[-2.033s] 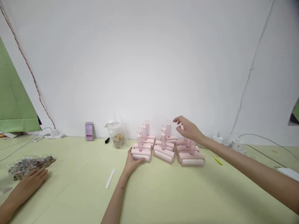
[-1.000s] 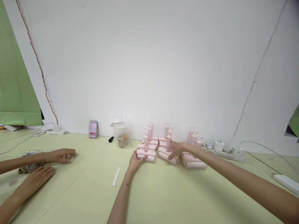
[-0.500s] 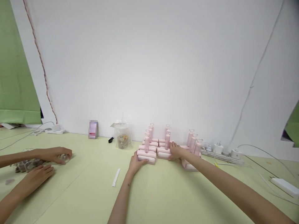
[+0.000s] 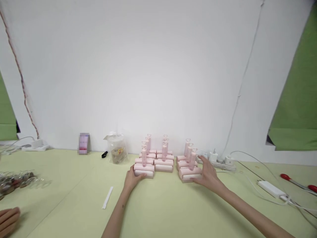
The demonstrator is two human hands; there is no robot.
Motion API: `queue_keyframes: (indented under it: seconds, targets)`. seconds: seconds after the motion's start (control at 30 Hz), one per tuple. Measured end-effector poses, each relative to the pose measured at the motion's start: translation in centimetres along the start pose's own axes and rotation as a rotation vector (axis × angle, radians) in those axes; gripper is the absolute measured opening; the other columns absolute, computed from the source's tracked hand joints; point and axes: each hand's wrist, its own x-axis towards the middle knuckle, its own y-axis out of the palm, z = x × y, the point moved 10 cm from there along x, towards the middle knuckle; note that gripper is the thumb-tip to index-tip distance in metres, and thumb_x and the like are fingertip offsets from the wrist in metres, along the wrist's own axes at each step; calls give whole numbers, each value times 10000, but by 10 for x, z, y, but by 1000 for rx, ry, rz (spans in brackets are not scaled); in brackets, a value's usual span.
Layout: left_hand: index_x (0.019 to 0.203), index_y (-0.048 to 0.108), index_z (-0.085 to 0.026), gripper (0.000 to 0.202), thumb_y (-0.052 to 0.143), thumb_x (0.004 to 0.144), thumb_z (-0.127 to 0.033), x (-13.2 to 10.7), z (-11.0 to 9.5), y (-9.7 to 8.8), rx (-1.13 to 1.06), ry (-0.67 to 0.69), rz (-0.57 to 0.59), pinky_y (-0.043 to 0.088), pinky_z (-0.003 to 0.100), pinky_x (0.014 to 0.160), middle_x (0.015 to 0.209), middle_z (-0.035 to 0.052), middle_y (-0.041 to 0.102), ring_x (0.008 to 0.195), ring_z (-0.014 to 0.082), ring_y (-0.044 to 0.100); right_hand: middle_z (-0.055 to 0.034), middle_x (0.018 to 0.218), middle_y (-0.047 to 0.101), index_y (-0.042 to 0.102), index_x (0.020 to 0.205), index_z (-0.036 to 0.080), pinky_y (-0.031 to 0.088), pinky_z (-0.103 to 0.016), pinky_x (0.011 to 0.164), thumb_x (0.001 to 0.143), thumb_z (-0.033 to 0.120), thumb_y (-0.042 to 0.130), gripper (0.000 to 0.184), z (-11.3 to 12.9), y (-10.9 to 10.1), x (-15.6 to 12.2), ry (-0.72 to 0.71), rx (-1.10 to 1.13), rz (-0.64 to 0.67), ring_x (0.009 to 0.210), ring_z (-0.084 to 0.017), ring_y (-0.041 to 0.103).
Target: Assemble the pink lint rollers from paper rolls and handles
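Note:
Several pink lint rollers stand with clear pink handles and heart-shaped loops pointing up, arranged in three columns by the wall. My left hand (image 4: 132, 181) grips the left end of the front-left lint roller (image 4: 144, 170), thumb across its front and fingers round its side. At the right column, my right hand (image 4: 208, 173) curls round the end of the front-right lint roller (image 4: 190, 173), with its thumb low on the front and fingers along the side. Between them is the front lint roller of the middle column (image 4: 163, 164), touched by neither hand. A gap separates the middle and right columns.
A clear bag with a tape roll (image 4: 118, 153), a black clip-like item (image 4: 104, 154) and a pixelated box (image 4: 83, 144) stand left. A white strip (image 4: 108, 197) lies nearer. Another person's hand (image 4: 9, 219) is by glassy items (image 4: 15, 182). Power strip (image 4: 224, 165) and cables lie right.
My right hand has left the middle column and moved to the front roller of the right column. My left hand stays on the front-left roller. The view has turned right.

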Motion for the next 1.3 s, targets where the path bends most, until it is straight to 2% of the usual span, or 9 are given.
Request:
queue_keyframes:
  seconds: [0.17,0.3,0.47,0.6,0.73,0.87,0.93,1.1,1.3]
  targets:
    - [1115,444,-192,697,635,530,-520,2,-7,9,-11,109,89,423,312,753,965,65,611,948,268,538,-221,1396,48,34,1339,156,215,-513,936,402,478,692,1189,-28,42,22,49,55,179,1266,-382,35]
    - [1136,423,-127,775,634,515,-540,4,-5,13,-1,125,101,421,314,743,964,106,597,949,272,535,-193,1370,187,110,1342,157,272,-416,936,411,494,687,1146,-23,66,43,4,136,290,1269,-334,122]
    - [1144,415,-134,781,638,517,-542,5,-3,14,-4,125,100,410,302,753,989,109,584,967,262,523,-209,1307,283,196,1316,108,282,-399,933,450,501,666,1061,-15,84,60,11,167,304,1218,-325,267]
    - [1147,416,-145,764,639,528,-534,6,-3,14,-1,126,105,408,301,747,981,103,590,967,264,522,-221,1279,317,249,1293,92,321,-400,903,454,506,664,1023,-17,83,61,19,181,282,1181,-329,329]
    - [1122,440,-151,729,634,534,-537,5,-5,15,12,135,116,408,298,741,965,100,593,951,263,526,-197,1280,336,290,1267,119,330,-422,899,422,489,688,1005,-17,65,55,3,201,195,1196,-340,297]
    - [1127,438,-156,738,617,537,-561,1,-7,16,31,151,121,399,303,765,972,95,575,991,267,491,-170,1373,169,112,1308,109,195,-402,999,615,548,538,923,-14,33,37,20,222,-28,1269,-278,137]
    - [1146,417,-153,758,609,540,-566,0,-7,16,43,152,116,394,305,779,980,95,563,1017,268,470,-153,1372,171,89,1304,130,204,-383,999,704,548,431,808,-15,27,24,65,243,-107,1260,-257,183]
    - [1161,368,-141,788,592,541,-574,-3,-7,18,80,148,99,402,323,781,1028,113,523,998,264,483,-193,1213,400,66,1290,114,410,-420,794,708,519,417,791,-25,53,-3,278,286,-108,1036,-304,493]
    - [1099,362,-129,658,561,597,-506,-13,-16,9,125,216,21,345,359,878,1123,133,431,1113,278,380,-171,1220,420,70,1292,120,431,-350,753,712,378,412,721,-21,65,-16,347,293,-96,976,-263,543]
